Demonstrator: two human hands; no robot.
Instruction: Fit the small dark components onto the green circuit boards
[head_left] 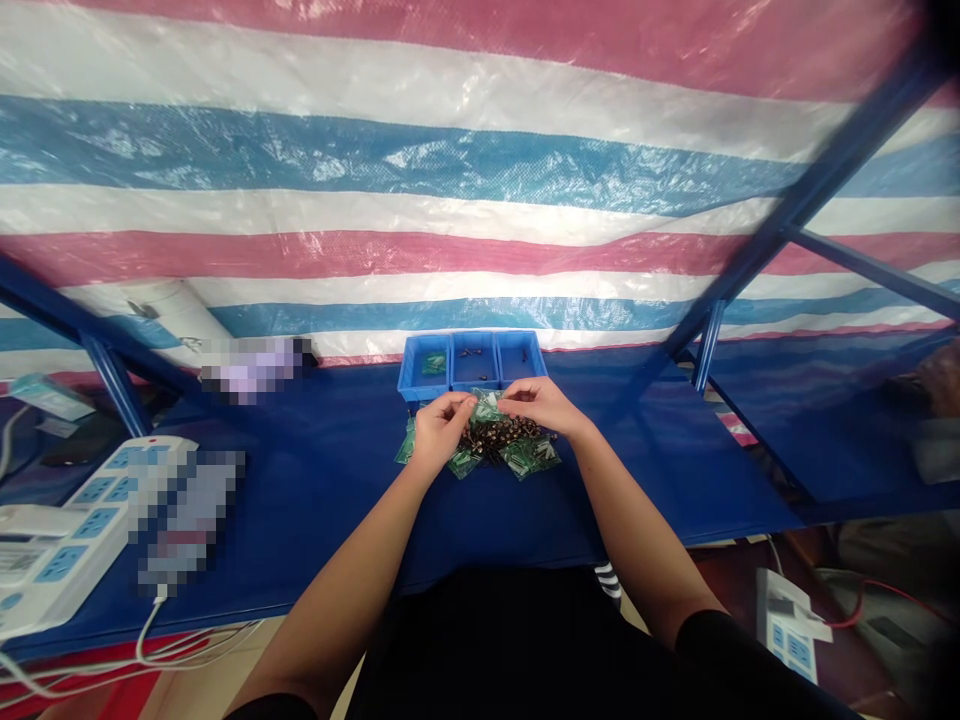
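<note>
Pinched between my two hands is a small clear plastic bag (487,403) with a green tint. My left hand (441,428) grips its left side with thumb and fingers closed. On the other side, my right hand (541,405) holds the right edge in a similar pinch. Just below lies a pile of small dark and coppery parts (499,438), too small to name. More green-tinted bags (531,456) lie around the pile. Behind my hands stand three joined blue bins (472,386); the left holds green material, the other two a few small dark pieces.
A blue tabletop (322,500) lies under everything. To the left are a white power strip (112,510), a blurred-out flat object (191,520) with a white cable and a pixelated purple item (259,368). Blue metal posts (709,345) flank the table; a striped tarp (450,170) hangs behind.
</note>
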